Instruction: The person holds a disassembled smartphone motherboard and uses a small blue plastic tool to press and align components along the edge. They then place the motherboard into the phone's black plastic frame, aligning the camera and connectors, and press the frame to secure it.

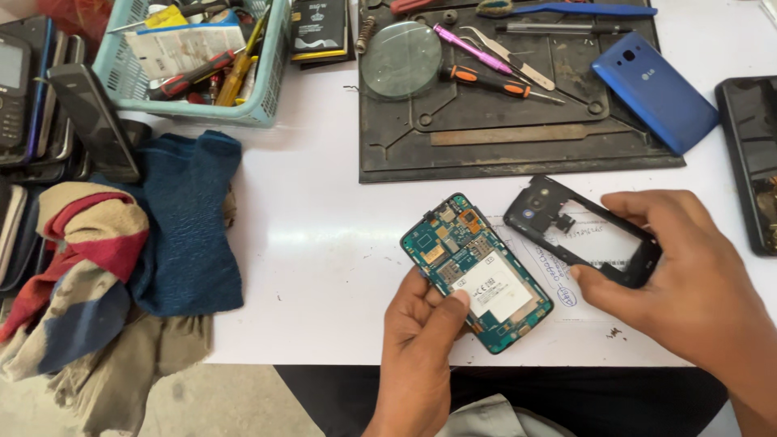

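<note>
Opened phone (476,271) and frame (581,231) over white table (324,243)

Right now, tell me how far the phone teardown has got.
Done: the blue back cover lies off on the work mat, and the black mid frame is separated. In hand: the left hand holds the exposed circuit board; the right hand holds the frame. Left: the board looks still seated in the phone body.

phone board (476,271) left of frame (583,232)

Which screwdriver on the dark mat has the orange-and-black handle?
The short orange-and-black-handled screwdriver beside the round glass lens; the pink-handled screwdriver lies above it.
</note>
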